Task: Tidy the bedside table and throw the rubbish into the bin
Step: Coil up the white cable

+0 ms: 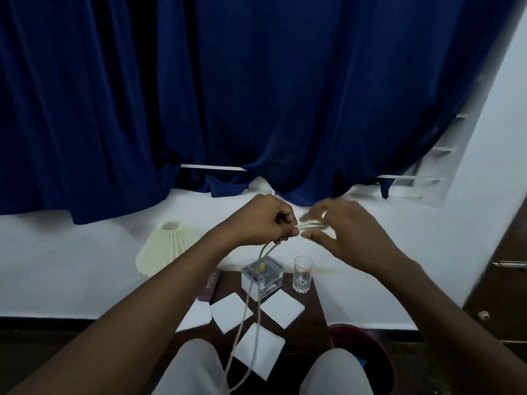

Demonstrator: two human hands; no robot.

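My left hand is closed around a pale grey cable, held up in front of me above the dark bedside table. Two strands hang from the fist down past the table to my lap. A short loop of the cable sticks out to the right of the fist. My right hand, blurred and with a ring on it, has its fingers spread around that loop. On the table lie several white paper squares, a clear plastic box, a drinking glass and a purple case.
A dark red bin stands on the floor right of the table, beside my right knee. A cream pleated lampshade leans at the left against the white wall. Blue curtains hang behind. A dark wooden door edge is at far right.
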